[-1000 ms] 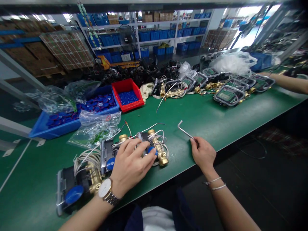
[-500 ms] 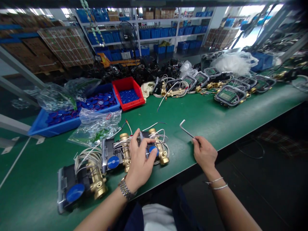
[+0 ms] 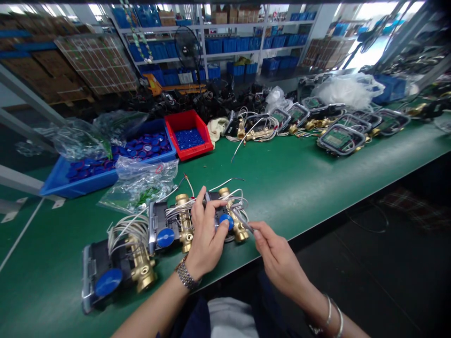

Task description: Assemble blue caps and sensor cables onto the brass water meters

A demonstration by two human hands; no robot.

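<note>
On the bench lies a brass-bodied meter (image 3: 239, 231) with a black housing, a blue disc and coiled pale wires. My left hand (image 3: 207, 230) grips its housing, thumb against the blue disc, fingers arched over the top and hiding part of it. My right hand (image 3: 276, 251) pinches a bent metal hex key (image 3: 244, 220), whose far end reaches over the wires and brass of that meter. Whether the tip touches it, I cannot tell. Just left of my left hand is a second meter (image 3: 165, 237), and a third meter (image 3: 109, 281) sits nearer the bench's left side.
A blue tray (image 3: 88, 188) of blue caps and a red bin (image 3: 197, 154) of small blue parts stand behind. Plastic bags (image 3: 141, 180) lie before the tray. More meters with exposed circuit boards (image 3: 340, 139) line the back right. The green bench's front edge (image 3: 317, 218) runs diagonally.
My right hand has moved left with the hex key, from over the bare green bench to the meter's brass side. My left hand has stayed on the same meter.
</note>
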